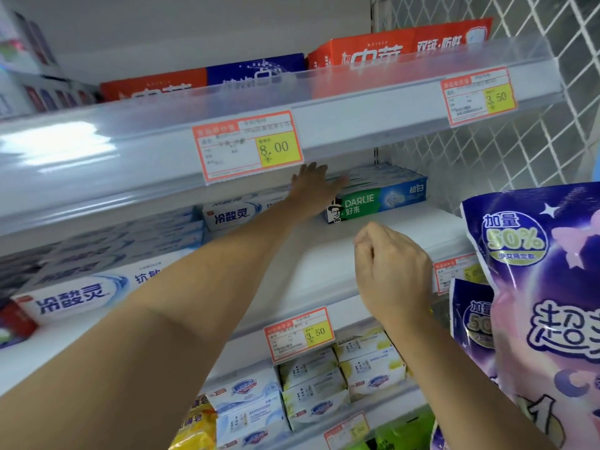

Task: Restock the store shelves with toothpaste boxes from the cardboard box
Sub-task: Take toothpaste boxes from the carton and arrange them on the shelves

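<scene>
A stack of green-and-blue Darlie toothpaste boxes [383, 198] lies on the middle white shelf [328, 264], far back at the right. My left hand [315, 186] reaches deep under the upper shelf, its straight fingers resting on top of the stack's left end. My right hand [389, 264] hovers over the bare shelf in front of the stack, fingers loosely curled, holding nothing. White-and-blue toothpaste boxes [97, 284] fill the left part of the same shelf. The cardboard box is out of view.
Red and blue toothpaste boxes [367, 53] sit on the upper shelf, behind a clear rail with price tags [250, 147]. Soap packs [311, 384] fill the lower shelf. Purple bags [539, 287] hang at the right edge, close to my right forearm. Wire mesh stands behind them.
</scene>
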Motion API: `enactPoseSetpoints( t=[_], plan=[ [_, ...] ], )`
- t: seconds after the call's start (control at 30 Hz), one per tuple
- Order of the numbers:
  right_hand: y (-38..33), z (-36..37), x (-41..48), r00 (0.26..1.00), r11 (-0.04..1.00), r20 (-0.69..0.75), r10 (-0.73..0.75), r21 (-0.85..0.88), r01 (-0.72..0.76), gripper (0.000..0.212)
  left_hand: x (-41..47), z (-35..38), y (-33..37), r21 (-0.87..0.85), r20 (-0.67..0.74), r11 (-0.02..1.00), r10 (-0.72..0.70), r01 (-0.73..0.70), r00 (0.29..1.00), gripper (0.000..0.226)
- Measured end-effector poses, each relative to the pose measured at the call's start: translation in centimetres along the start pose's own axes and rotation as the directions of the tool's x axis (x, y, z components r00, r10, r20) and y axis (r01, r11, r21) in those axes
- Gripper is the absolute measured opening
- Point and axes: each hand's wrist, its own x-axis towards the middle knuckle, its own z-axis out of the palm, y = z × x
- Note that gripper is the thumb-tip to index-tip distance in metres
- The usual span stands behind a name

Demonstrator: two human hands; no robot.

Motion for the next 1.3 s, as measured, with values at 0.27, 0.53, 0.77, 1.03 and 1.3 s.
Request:
enactPoseSetpoints(
  t=[0.27, 0.53, 0.77, 1.03, 1.3],
  plan=[
    [0.0, 0.0, 0.0, 1.0, 1.0, 0.001, 0.003, -0.021, -0.003, 0.031, -0.4, -3.7, -7.2, 0.412, 0.052, 0.899, -0.186, 0.149, 0.981, 0.047],
    [0.0, 0.1, 0.0, 1.0, 1.0, 0.0, 0.0, 0.001, 0.0, 0.031, 0.0, -2.7, -7.1, 0.353, -0.013, 0.922, -0.165, 0.159, 0.986, 0.034],
    [0.2, -0.1, -0.1, 0.999, 1.0, 0.048, -0.002, 0.023, 0.001, 0.035, -3.3, -4.0, -6.6, 0.325, -0.035, 0.922, -0.211, 0.211, 0.977, 0.038],
    [-1.3, -1.0, 0.4, 0.97, 0.994, 0.223, 0.098, -0.076, -0.083, 0.035, -11.8, -10.5, -12.2, 0.329, -0.061, 0.908, -0.254, 0.26, 0.965, 0.038],
    [-9.9, 0.4, 0.0, 0.869, 0.989, 0.474, 0.144, -0.093, -0.113, 0.029, -22.1, -15.8, -20.2, 0.353, -0.113, 0.847, -0.384, 0.398, 0.916, 0.042]
  ],
)
